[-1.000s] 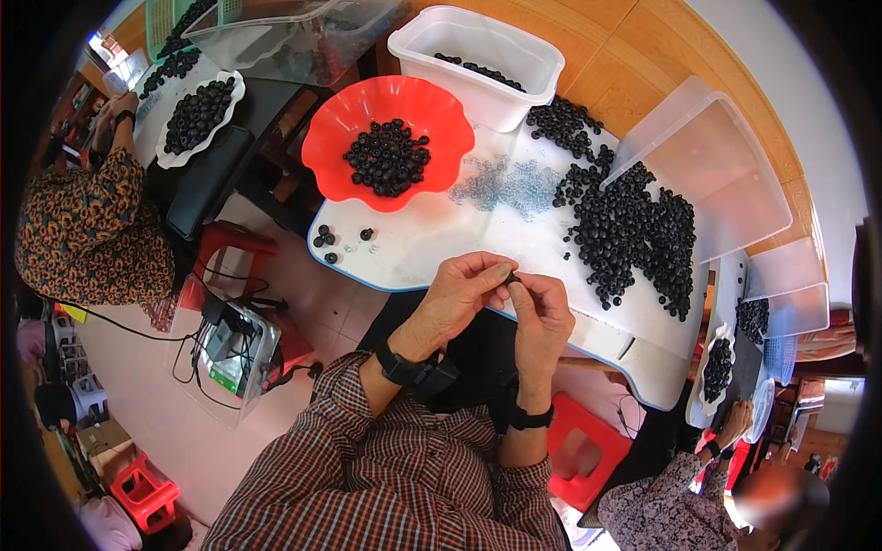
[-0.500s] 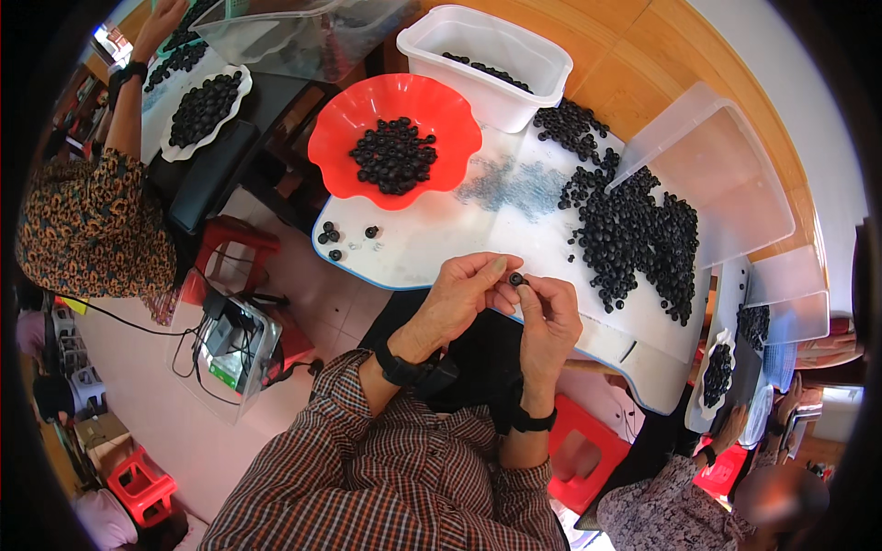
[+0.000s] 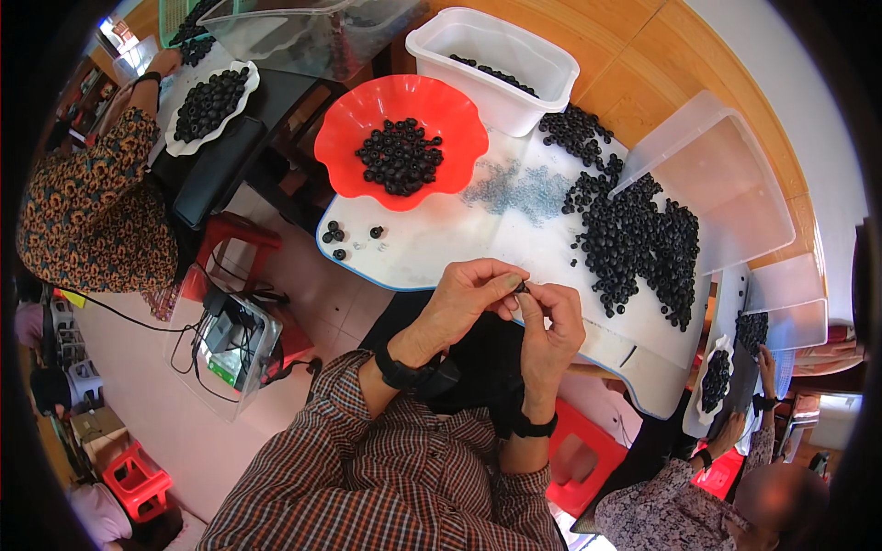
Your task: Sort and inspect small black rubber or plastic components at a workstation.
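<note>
Fingertips of both my hands meet over the table's front edge, pinching one small black round part (image 3: 522, 287); it is mostly covered by the fingers. My left hand (image 3: 467, 301) grips it from the left, thumb on top. From the other side, my right hand (image 3: 549, 323) holds it between thumb and forefinger. Beyond them stands a red wavy-rimmed bowl (image 3: 338, 138) with many similar black parts inside. A few loose black parts (image 3: 335, 234) lie at the left corner of the white tabletop (image 3: 432, 241). A large heap of black parts (image 3: 634, 243) spreads over the right side.
Tiny clear-bluish pieces (image 3: 525, 191) are scattered mid-table. A white tub (image 3: 491, 101) stands behind, and a translucent bin (image 3: 726, 174) is tipped at the heap. Co-workers sit left, in a patterned sleeve (image 3: 96, 184), and lower right. A red stool (image 3: 588, 455) is near my right arm.
The small part has turned between my fingertips and is more covered now. The left co-worker's hand has come down; at the lower right, a co-worker's hand has moved toward another black heap.
</note>
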Tool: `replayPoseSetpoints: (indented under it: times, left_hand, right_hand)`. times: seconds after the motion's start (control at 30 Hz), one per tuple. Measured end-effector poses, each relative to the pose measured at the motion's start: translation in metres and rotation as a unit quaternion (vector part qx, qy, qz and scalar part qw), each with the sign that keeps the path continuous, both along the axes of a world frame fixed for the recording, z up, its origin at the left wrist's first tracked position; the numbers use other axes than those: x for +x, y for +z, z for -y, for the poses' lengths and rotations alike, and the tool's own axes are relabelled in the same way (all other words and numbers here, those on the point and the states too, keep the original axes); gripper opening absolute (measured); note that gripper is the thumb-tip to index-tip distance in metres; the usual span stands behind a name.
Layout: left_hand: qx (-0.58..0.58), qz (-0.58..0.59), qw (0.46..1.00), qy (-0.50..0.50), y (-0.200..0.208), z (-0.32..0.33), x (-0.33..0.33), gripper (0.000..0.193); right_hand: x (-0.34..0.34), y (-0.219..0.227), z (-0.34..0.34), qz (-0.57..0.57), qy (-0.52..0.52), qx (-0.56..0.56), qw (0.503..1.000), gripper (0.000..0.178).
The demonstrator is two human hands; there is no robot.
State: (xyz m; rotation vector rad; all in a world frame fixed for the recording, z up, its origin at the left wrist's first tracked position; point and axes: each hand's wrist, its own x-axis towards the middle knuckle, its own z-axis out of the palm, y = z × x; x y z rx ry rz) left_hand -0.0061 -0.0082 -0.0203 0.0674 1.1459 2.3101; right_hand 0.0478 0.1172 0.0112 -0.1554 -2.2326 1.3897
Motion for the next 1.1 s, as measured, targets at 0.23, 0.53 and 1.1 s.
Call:
replayPoseSetpoints:
  times: [0.23,0.53,1.1]
  left_hand:
    - [-0.077,-0.089,0.993,0.009,0.011,0.004,0.002,0.021]
    - [-0.14,-0.141,0.977,0.072,0.028,0.005,0.009,0.02]
    - [-0.181,-0.161,0.967,0.076,0.023,0.005,0.011,0.023]
  right_hand:
    - [0.001,0.008,0.002,-0.012,0.006,0.05,0.999,0.012]
    - [0.001,0.01,0.006,-0.024,0.022,0.08,0.996,0.013]
    - [0.002,0.007,0.01,0.003,0.045,0.017,0.999,0.012]
